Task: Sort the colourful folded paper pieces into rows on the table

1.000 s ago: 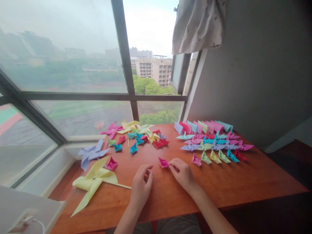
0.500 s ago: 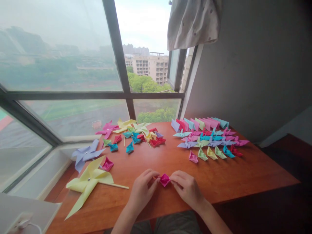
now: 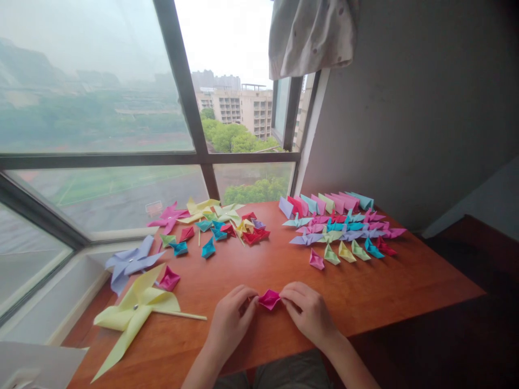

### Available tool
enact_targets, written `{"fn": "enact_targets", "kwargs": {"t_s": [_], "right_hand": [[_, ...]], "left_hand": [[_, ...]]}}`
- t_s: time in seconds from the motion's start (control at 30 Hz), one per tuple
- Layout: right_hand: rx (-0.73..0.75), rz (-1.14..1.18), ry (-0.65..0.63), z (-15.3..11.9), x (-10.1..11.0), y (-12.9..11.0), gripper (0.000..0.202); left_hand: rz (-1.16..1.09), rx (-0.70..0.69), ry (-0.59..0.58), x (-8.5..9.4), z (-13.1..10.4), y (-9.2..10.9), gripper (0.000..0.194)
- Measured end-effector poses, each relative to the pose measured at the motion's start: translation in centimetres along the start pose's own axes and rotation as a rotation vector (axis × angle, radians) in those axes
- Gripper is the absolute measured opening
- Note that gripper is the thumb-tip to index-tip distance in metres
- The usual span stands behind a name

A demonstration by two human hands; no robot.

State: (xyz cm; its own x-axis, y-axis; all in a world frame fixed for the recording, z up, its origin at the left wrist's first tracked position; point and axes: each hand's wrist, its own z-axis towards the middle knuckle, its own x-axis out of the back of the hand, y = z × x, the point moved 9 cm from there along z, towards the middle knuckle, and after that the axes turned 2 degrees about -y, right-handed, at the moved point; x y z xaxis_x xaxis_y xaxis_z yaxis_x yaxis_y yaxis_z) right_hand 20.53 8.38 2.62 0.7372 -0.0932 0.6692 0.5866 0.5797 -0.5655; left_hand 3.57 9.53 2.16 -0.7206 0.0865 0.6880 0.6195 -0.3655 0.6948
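Observation:
A small magenta paper boat [image 3: 269, 299] is between my two hands, low over the front middle of the table. My left hand [image 3: 233, 316] pinches its left tip between thumb and fingers. On the opposite tip, my right hand [image 3: 307, 313] has a similar pinch. The boat's folded hollow faces up toward me. Whether its underside touches the wood cannot be made out.
The wooden table [image 3: 239, 356] bears a yellow pinwheel [image 3: 135, 308] and a lavender pinwheel [image 3: 130, 260] at left. Several paper boats [image 3: 208, 248] lie farther back. Rows of paper cranes [image 3: 348, 227] and a row of boats [image 3: 346, 252] stand at right. A window [image 3: 205, 158] lies beyond.
My view has turned slightly to the right, so the scene sits farther left. The boat looks a little wider between my hands, which still pinch both tips.

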Motion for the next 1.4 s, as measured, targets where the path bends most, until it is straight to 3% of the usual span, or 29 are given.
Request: {"fn": "enact_targets", "kwargs": {"t_s": [0.1,0.17,0.3,0.5,0.57,0.67,0.8,0.9,1.4], "right_hand": [[-0.003,-0.019,0.032,-0.5,1.0,0.3,0.019],[-0.017,-0.05,0.093,-1.0,2.7,1.1,0.019],[-0.101,-0.189,0.285,-2.5,9.6,4.4,0.017],[-0.323,-0.537,0.584,-6.4,22.2,12.6,0.024],[-0.389,-0.618,0.62,-7.8,25.0,15.8,0.03],[-0.502,-0.725,0.622,-9.9,27.6,20.7,0.035],[-0.615,-0.787,0.59,-11.9,28.8,25.7,0.036],[-0.648,-0.784,0.557,-12.4,28.6,27.8,0.035],[-0.691,-0.768,0.531,-11.9,27.9,29.8,0.03]], "left_hand": [[-0.01,-0.003,0.004,0.2,0.0,0.2,0.023],[-0.014,-0.006,0.015,0.3,0.0,0.1,0.022],[0.0,-0.013,0.023,0.2,-0.2,-0.1,0.02],[0.022,-0.026,0.029,0.2,-0.2,-0.2,0.021],[0.021,-0.034,0.03,0.2,-0.1,-0.1,0.02],[0.021,-0.04,0.029,0.2,0.0,-0.1,0.02],[0.027,-0.046,0.036,0.3,-0.1,-0.2,0.019],[0.037,-0.046,0.043,0.3,-0.1,-0.3,0.02],[0.061,-0.063,0.048,0.4,0.0,0.0,0.02]]}}
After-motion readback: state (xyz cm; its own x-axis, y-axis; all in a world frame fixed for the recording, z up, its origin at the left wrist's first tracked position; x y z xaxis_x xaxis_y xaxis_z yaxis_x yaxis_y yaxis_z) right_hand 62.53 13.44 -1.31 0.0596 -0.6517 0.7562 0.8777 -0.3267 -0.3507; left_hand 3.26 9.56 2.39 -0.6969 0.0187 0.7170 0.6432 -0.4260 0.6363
